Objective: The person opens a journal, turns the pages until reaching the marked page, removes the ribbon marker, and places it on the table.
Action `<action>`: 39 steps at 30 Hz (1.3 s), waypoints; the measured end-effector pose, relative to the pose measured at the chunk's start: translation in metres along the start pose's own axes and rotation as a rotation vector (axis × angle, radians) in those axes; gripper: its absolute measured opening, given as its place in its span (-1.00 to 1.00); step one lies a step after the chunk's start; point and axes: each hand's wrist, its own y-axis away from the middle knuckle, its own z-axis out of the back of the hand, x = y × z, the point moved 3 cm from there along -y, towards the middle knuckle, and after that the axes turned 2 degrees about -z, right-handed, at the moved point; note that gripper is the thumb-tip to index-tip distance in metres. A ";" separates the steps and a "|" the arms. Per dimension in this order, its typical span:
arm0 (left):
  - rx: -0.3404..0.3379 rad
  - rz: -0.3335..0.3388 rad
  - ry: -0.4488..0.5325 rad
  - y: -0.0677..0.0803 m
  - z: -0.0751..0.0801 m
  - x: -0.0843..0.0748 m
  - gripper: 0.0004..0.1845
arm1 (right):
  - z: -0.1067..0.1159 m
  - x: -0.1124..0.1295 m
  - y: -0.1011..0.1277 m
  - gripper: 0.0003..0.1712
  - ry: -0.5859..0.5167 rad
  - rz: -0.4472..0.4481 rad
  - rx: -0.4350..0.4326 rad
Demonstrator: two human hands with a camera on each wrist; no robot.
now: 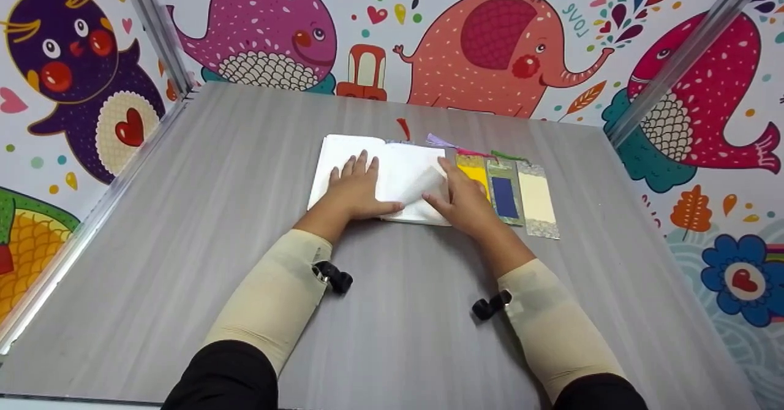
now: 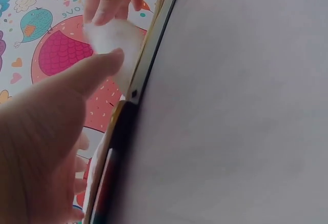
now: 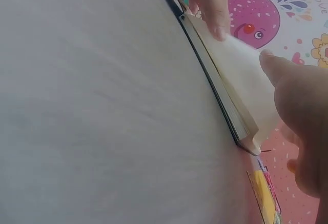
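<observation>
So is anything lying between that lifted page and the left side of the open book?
Only the left hand, resting flat on the left half of the book. The right hand holds the lifted page beside it.

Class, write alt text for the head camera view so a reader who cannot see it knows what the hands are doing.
A person's left hand presses flat on an open white-paged book on a grey wooden table, while the right hand lifts a curling page. Three tasselled bookmarks, yellow, blue and cream, lie beside the book on its right.
</observation>
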 end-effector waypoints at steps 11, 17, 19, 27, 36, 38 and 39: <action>-0.238 -0.039 -0.006 -0.004 0.014 0.002 0.39 | -0.009 -0.002 -0.002 0.30 0.169 -0.012 0.040; -0.314 -0.077 -0.035 -0.001 0.020 -0.001 0.42 | -0.016 -0.007 -0.001 0.14 0.335 0.004 0.198; -0.327 -0.089 -0.058 -0.001 0.022 -0.001 0.42 | -0.018 -0.008 0.000 0.09 0.354 0.021 0.227; -0.339 -0.107 -0.087 0.000 0.024 -0.002 0.40 | -0.021 -0.012 0.004 -0.04 0.353 0.067 0.308; -0.323 -0.095 -0.119 0.001 0.025 -0.001 0.37 | -0.021 -0.010 0.005 -0.06 0.356 0.091 0.313; -0.325 -0.090 -0.109 0.001 0.025 -0.001 0.36 | -0.021 -0.010 0.005 -0.06 0.355 0.095 0.312; -0.326 -0.086 -0.104 0.001 0.024 -0.001 0.35 | -0.022 -0.010 0.005 -0.06 0.355 0.096 0.313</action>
